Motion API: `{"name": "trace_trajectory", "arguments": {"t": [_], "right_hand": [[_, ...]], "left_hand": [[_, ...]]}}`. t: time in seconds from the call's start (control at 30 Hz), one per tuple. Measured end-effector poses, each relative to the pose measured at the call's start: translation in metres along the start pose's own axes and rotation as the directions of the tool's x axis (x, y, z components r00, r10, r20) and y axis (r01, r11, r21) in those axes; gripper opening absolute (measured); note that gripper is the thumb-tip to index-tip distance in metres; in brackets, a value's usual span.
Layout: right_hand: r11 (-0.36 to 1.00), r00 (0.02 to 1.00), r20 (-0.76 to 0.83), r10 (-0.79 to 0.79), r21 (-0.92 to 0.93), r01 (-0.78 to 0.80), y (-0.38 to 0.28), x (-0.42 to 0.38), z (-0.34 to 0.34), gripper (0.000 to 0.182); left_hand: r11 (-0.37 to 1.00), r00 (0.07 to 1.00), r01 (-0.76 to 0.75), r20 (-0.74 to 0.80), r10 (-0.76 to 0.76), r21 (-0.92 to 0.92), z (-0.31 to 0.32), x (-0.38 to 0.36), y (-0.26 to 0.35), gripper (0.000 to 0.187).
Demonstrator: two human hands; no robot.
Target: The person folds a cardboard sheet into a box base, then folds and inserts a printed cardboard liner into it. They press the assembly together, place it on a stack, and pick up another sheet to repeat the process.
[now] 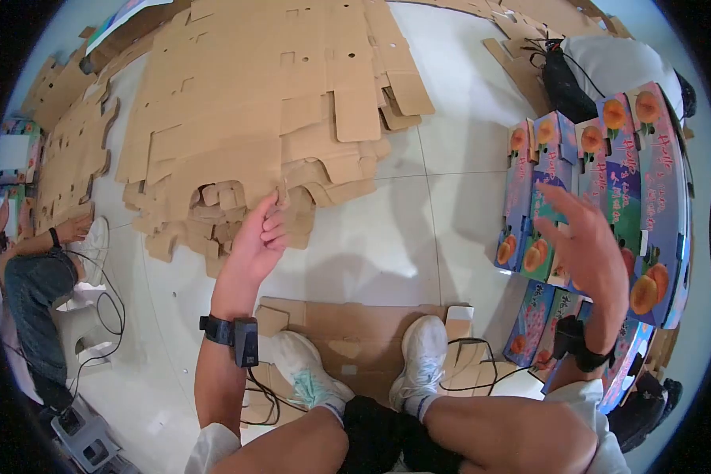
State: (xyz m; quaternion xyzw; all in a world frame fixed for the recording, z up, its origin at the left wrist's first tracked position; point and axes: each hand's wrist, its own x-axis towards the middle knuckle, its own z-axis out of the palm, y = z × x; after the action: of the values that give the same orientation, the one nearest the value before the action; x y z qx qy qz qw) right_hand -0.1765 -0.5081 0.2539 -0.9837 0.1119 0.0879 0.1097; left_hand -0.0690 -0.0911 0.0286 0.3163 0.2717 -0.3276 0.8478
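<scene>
My left hand [262, 238] is closed, with thumb and forefinger pinching the near edge of a flat brown cardboard sheet [213, 95]. That sheet lies on top of a wide stack of flattened cardboard, with cut-outs and flaps along its edges. On the right, my right hand [584, 237] hangs with its fingers apart and holds nothing. It is in front of a stack of printed cartons [652, 205] with peach pictures and "Hello" lettering. A dark strapped device [245, 340] sits on my left wrist, and another [573, 340] is on my right wrist.
A cardboard piece [347, 336] lies between my white shoes [423, 355]. Black cables [490, 367] run across the floor beside them. At the left, another person's hand [73, 229] is near more flattened cardboard. A grey plastic stool [87, 438] stands at lower left.
</scene>
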Motion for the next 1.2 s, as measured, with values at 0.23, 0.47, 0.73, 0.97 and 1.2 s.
{"name": "trace_trajectory", "arguments": {"t": [0.23,0.47,0.73,0.97,1.2], "right_hand": [[0.972,0.937,0.265,-0.227,0.121,0.201,-0.008,0.008,0.05,0.046],[0.888,0.849,0.35,-0.397,0.379,0.259,-0.056,0.039,0.101,0.059],[0.57,0.91,-0.294,-0.293,0.71,0.413,-0.081,0.048,0.186,0.084],[0.726,0.969,-0.101,-0.227,0.645,0.237,-0.053,0.067,0.202,0.077],[0.678,0.852,-0.094,-0.516,0.563,0.473,-0.055,0.071,0.196,0.065]], "left_hand": [[0.966,0.993,-0.11,0.063,0.098,0.232,0.05,-0.048,-0.014,0.028],[0.756,0.982,-0.17,0.172,0.077,0.632,0.112,-0.132,0.006,0.024],[0.155,0.756,-0.553,0.572,-0.318,0.818,0.122,-0.091,-0.096,0.034],[-0.269,0.628,-0.168,0.313,0.713,0.948,-0.12,-0.034,-0.12,0.043],[-0.53,0.42,-0.004,0.482,0.769,0.848,-0.043,-0.057,-0.048,0.064]]}}
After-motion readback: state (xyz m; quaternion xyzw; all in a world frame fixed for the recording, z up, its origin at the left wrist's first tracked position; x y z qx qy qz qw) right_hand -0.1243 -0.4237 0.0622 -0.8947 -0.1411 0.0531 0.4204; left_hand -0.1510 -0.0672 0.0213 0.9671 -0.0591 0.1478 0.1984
